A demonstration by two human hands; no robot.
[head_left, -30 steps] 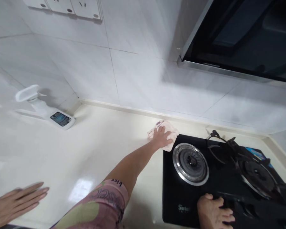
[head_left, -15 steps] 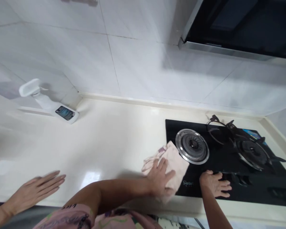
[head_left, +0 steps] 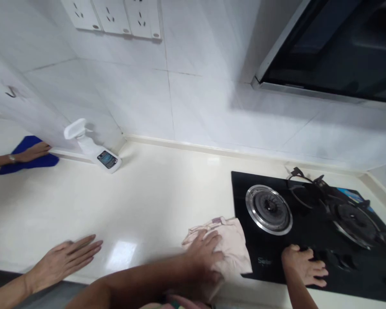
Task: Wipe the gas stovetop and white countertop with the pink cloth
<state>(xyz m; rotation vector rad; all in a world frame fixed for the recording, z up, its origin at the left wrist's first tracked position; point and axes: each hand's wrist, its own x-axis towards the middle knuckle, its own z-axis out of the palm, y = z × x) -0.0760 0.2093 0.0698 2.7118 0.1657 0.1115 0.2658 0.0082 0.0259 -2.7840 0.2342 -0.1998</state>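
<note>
A pale pink cloth (head_left: 233,244) lies bunched across the front left edge of a black glass cooktop (head_left: 244,214) and the white counter. On it presses my left hand (head_left: 204,253), its fingers bent over the fabric. My right hand (head_left: 305,266) rests on the cooktop's front part with fingers spread, holding nothing, beside the dark control knobs (head_left: 339,259). Behind the hands, the left burner (head_left: 269,209) is bare inside its silver ring. A black pan support (head_left: 309,184) sits tilted near the right burner (head_left: 352,219).
A white spray bottle (head_left: 94,150) leans at the back corner. At left, another person's hand (head_left: 66,259) lies flat on the counter (head_left: 154,193); a further hand (head_left: 35,152) presses a blue cloth (head_left: 46,161). A dark glass-fronted appliance (head_left: 334,56) juts out above the cooktop.
My left hand has drawn the pink cloth away from the left burner, towards the front left. My right hand stays on the cooktop. The view has shifted, showing the blue cloth and wall sockets.
</note>
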